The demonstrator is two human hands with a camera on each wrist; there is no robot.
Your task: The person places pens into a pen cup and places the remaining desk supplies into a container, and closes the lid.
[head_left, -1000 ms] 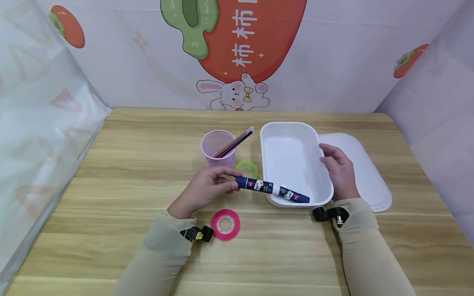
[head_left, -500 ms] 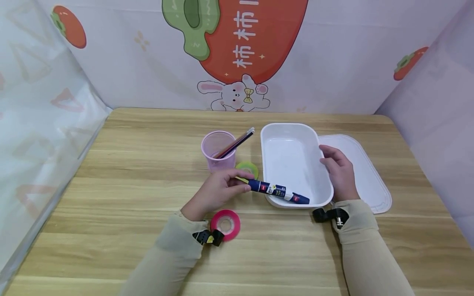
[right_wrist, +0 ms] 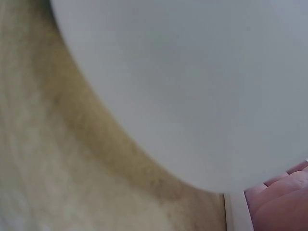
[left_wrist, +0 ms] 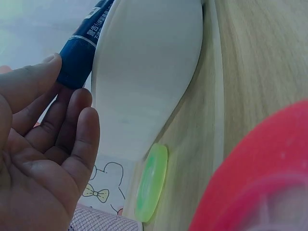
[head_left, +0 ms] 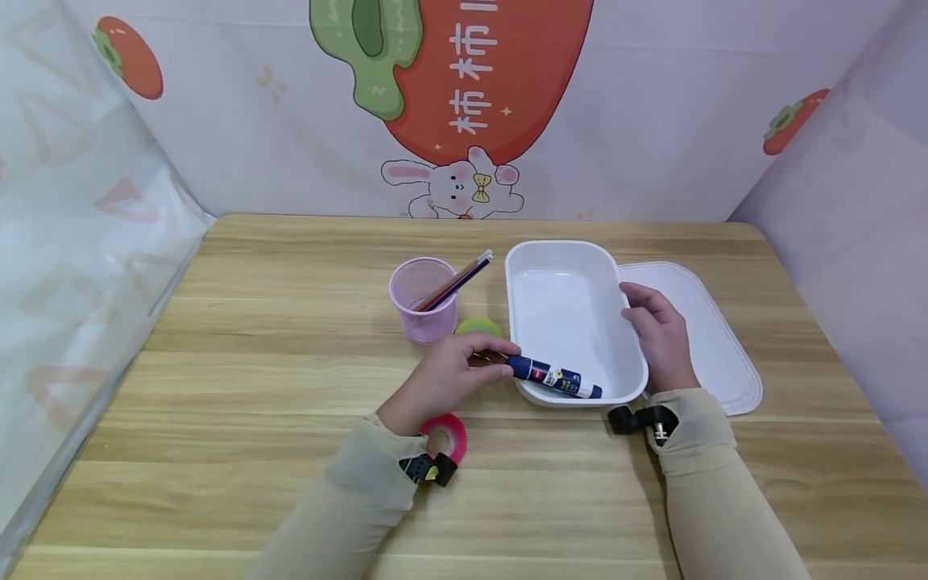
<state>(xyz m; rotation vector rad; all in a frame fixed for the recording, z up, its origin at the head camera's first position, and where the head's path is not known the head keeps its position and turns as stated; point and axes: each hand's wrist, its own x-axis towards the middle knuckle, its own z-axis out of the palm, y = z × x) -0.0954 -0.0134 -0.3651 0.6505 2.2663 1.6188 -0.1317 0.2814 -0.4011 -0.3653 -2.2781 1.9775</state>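
Note:
My left hand [head_left: 453, 379] pinches the end of a dark blue glue stick [head_left: 547, 375] between thumb and fingers. The stick slants over the near left rim of a white plastic box [head_left: 561, 318]. In the left wrist view, the same glue stick [left_wrist: 82, 53] runs up past the outer wall of the box [left_wrist: 144, 72]. The dark tip of a second glue stick [head_left: 596, 392] shows in the box, mostly hidden behind the held one. My right hand [head_left: 661, 338] holds the box's right rim; in the right wrist view the box wall [right_wrist: 192, 96] fills most of the picture.
A white lid [head_left: 714, 346] lies flat right of the box. A pink cup [head_left: 428, 326] with pencils [head_left: 464, 278] stands to the left. Green tape [head_left: 477, 325] lies between cup and box; pink tape [head_left: 457, 439] is partly under my left wrist.
My left hand has moved right with the glue stick, bringing it farther over the box until it covers most of the second stick. The right hand keeps its place on the rim.

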